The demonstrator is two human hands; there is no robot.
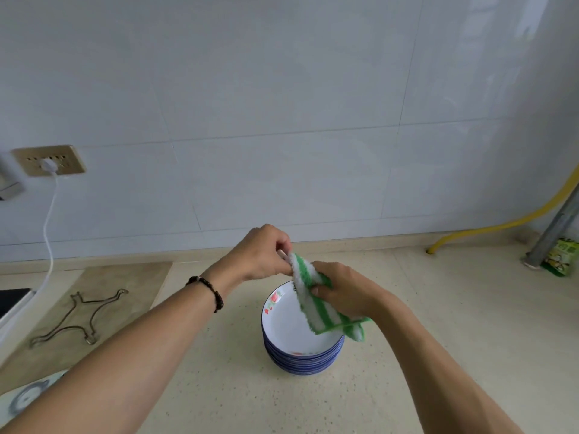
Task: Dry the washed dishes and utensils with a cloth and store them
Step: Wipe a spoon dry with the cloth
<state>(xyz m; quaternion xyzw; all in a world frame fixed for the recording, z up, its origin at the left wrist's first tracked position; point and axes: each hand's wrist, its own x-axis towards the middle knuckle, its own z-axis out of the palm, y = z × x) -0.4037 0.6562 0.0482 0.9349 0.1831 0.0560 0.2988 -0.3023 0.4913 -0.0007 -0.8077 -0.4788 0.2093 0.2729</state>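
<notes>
Above the plate stack (pixel 302 335) near the counter's (pixel 438 355) back edge, the left hand (pixel 261 256) is pinching a thin, probably light utensil (pixel 283 254) while the right hand (pixel 343 291) is gripping the soft striped cloth (pixel 316 300) around it.

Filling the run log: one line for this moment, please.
left hand: grips small utensil | right hand: wraps green-striped cloth round it | plate stack: below on counter | phase: drying

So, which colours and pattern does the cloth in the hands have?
Green and white stripes on the cloth, seen in the head view.
</notes>
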